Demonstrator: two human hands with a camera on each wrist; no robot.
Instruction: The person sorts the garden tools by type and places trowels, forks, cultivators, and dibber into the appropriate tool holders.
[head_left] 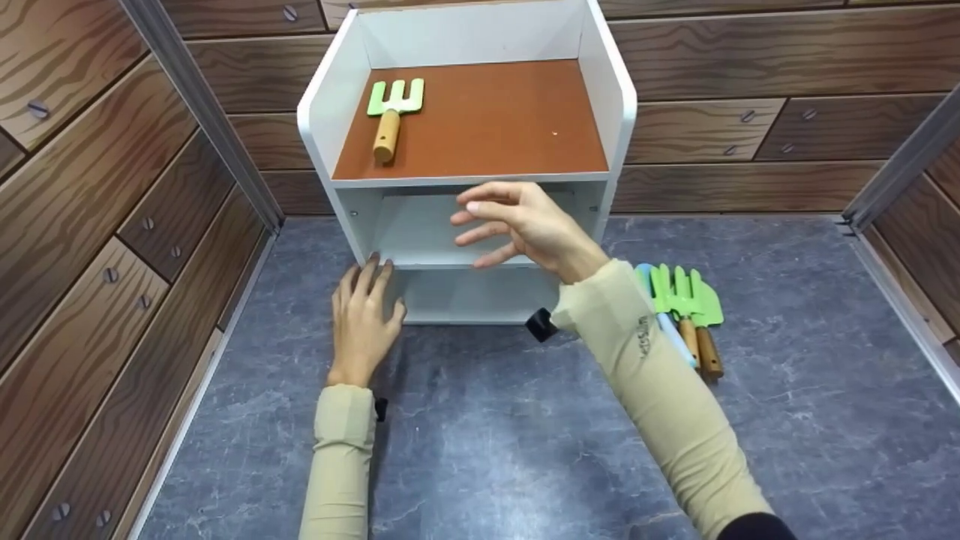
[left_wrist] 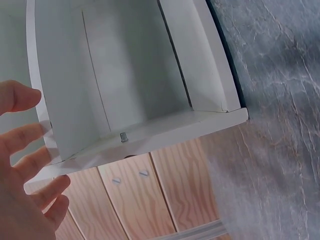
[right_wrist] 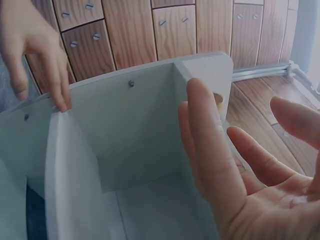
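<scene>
A white shelf unit [head_left: 617, 94] with a brown top board stands at the back. My left hand [head_left: 364, 319] touches its front left edge by the middle shelf, fingers extended. In the left wrist view, the fingers of that hand [left_wrist: 30, 170] lie against the white board's corner. My right hand [head_left: 536, 225] hovers in front of the unit's middle compartment, fingers spread and holding nothing. The right wrist view also shows this hand [right_wrist: 245, 190] with its fingers apart. On the brown board lies a green hand fork [head_left: 387, 135] with a wooden handle.
Right of the unit, on the grey marbled floor [head_left: 480, 450], lie a second green hand fork [head_left: 681, 304], a green-bladed tool [head_left: 711, 306] and a light blue tool [head_left: 677, 341], partly behind my right sleeve. Wood-patterned walls [head_left: 705, 60] enclose the space.
</scene>
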